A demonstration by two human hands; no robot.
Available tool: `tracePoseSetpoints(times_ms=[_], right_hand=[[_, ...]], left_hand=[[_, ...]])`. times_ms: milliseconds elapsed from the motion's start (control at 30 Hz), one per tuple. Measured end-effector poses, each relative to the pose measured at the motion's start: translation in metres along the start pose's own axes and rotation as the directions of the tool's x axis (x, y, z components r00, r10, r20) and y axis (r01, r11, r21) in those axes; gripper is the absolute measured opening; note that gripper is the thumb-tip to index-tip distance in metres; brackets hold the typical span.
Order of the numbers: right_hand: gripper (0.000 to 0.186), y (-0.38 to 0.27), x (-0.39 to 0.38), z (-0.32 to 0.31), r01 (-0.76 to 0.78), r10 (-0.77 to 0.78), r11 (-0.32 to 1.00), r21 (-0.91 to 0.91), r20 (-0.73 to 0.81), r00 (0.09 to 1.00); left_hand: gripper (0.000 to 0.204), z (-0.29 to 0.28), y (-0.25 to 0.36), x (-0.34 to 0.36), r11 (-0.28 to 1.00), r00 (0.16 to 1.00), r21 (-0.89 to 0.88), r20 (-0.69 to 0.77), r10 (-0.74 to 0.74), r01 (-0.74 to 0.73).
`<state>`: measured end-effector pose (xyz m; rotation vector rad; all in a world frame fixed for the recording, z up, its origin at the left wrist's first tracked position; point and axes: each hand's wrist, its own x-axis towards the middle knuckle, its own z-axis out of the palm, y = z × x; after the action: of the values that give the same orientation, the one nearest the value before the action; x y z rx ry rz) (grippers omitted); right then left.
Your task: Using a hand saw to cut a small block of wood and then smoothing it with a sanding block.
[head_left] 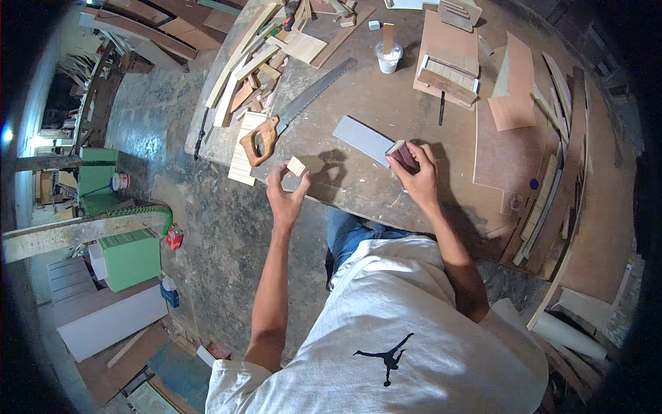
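Note:
Pinched in the fingers of my left hand is a small pale wooden block, held up near the table's front edge. My right hand grips a block wrapped in dark red sandpaper. That block is over the near end of a flat grey strip, which lies slantwise on the worktable; whether they touch I cannot tell. Left of the strip lies a handsaw, its wooden handle on a pale striped board.
Several wood offcuts are heaped at the table's back left. A white cup with a flat stick stands at the back, left of a wooden piece. Thin plywood sheets lie on the right. A green cabinet stands at left.

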<state>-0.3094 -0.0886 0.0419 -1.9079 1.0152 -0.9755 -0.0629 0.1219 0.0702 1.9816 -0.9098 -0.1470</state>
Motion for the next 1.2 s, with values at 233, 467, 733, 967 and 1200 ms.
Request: tracePoseSetpoints(times_ms=[233,467,733,967,1200], right_hand=[[0.051,0.002,-0.017,0.008,-0.008,-0.003,0.993,0.116,0.088,0.996],[0.055,-0.007,-0.019,0.006,0.084,-0.082,0.996,-0.008,0.146,0.986],[0.056,-0.012,-0.018,0.005,0.007,-0.012,1.000,0.025,0.224,0.974],[0.066,-0.010,-0.022,-0.001,0.364,-0.231,0.848,-0.386,0.348,0.908],[0.076,-0.010,-0.023,0.002,0.339,-0.180,0.843,-0.419,0.374,0.910]], left_hand=[[0.055,0.004,0.003,-0.013,0.976,0.999,0.217,-0.030,-0.032,0.038],[0.055,0.014,0.004,-0.015,0.978,0.999,0.210,-0.037,0.003,0.005],[0.055,0.012,-0.006,-0.024,0.989,0.990,0.112,-0.118,-0.078,0.091],[0.030,0.010,0.018,-0.017,0.795,0.935,-0.563,-0.103,-0.340,0.227],[0.027,0.016,0.040,-0.023,0.471,0.852,-0.839,-0.014,-0.523,0.275]])
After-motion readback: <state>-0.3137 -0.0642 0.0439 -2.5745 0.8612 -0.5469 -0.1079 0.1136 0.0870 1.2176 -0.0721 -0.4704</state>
